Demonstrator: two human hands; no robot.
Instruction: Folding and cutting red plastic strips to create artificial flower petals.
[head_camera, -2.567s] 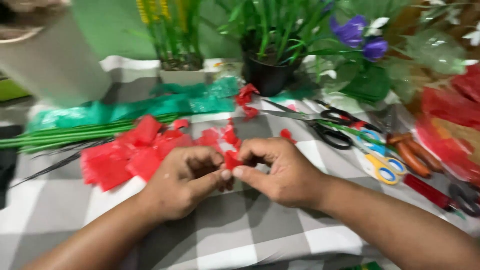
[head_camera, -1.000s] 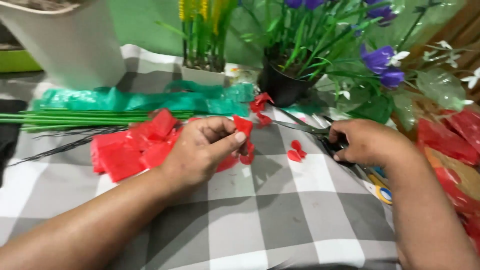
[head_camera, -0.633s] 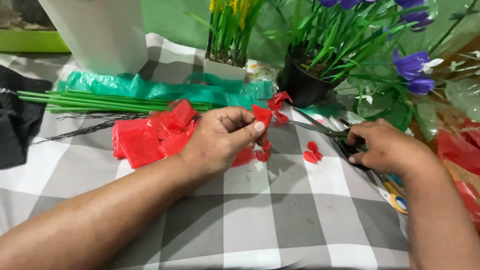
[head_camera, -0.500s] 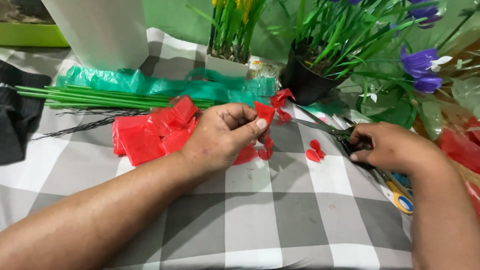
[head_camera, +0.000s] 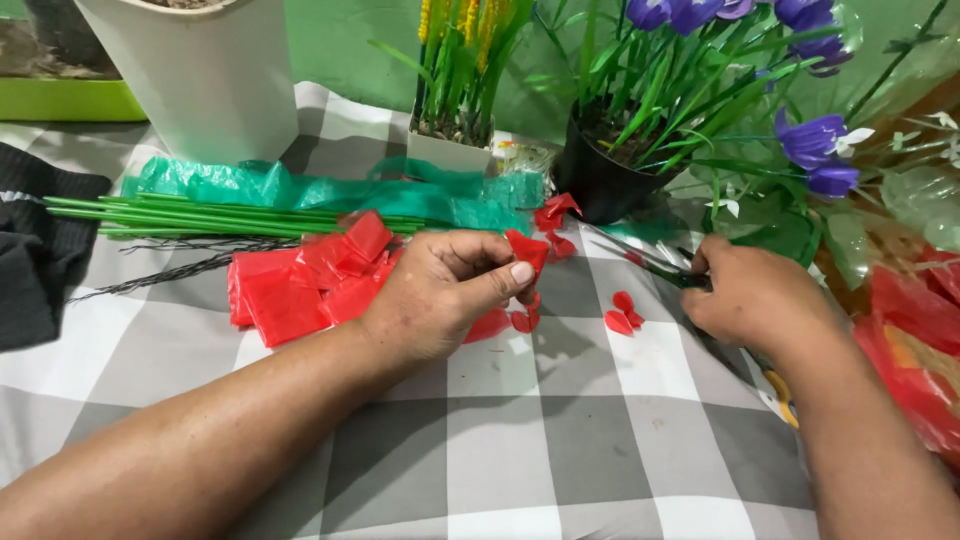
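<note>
Looking down from the head camera, and it's the left hand (head_camera: 440, 300) up front, thumb and forefinger pinched tight on a small red plastic petal piece (head_camera: 527, 250), held just above the grey-and-white checked tablecloth (head_camera: 560, 440). Right beneath that pinch, more small red cut scraps (head_camera: 520, 320) lie on the cloth, and a pair of loose red petal shapes (head_camera: 620, 312) sits between the two hands.

Over to the right hand (head_camera: 755, 300): fingers curled over the handles of a pair of metal scissors (head_camera: 645, 260), blades pointing left toward the black flower pot (head_camera: 600, 185). It's a closed grasp on the scissors, which rest low against the table.

Behind the left hand, a heap of folded red plastic sheets (head_camera: 300, 280) touches the wrist side, and beyond it a bundle of thin green stems (head_camera: 200, 215) lies lengthwise beside crumpled green plastic film (head_camera: 330, 190). Dark twisted wire (head_camera: 170, 272) runs just in front of the stems.

At the back stand a tall white pot (head_camera: 210, 80), a small white planter of yellow-tipped green stalks (head_camera: 455, 110), and purple artificial flowers (head_camera: 820, 150) rising from the black pot. Far left, a folded black cloth (head_camera: 40, 250).
</note>
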